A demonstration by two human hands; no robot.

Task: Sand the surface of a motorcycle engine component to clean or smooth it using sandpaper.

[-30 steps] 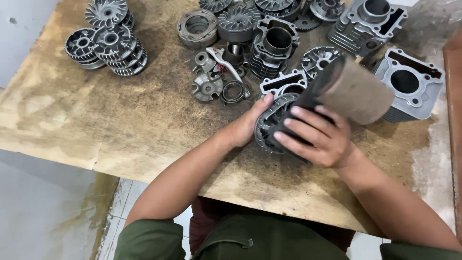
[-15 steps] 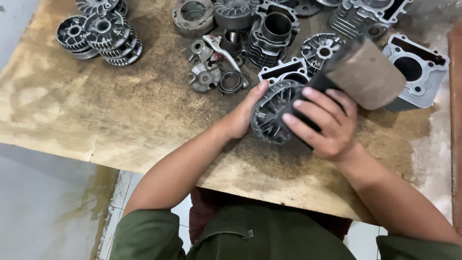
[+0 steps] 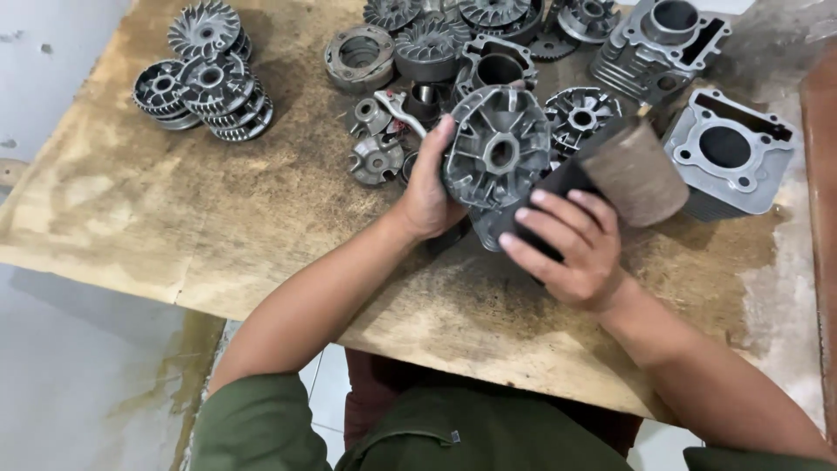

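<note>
A round grey metal pulley part [image 3: 499, 155] with ribs and a centre hole is held tilted up just above the worktop [image 3: 174, 209], at centre frame. The left hand [image 3: 429, 187] grips its left rim, thumb along the edge; its fingers are hidden behind the part. The right hand [image 3: 567, 249] closes around a dark-handled sanding drum [image 3: 623, 179], whose near end is covered by the fingers. Cylinder blocks [image 3: 728, 153] and stacked finned discs [image 3: 205, 83] crowd the upper frame, some cut off. Bare wood lies at left and along the near edge.

Grey ribbed metal disc [image 3: 497, 157], tilted, perhaps sandpaper roll [image 3: 632, 179]
</note>
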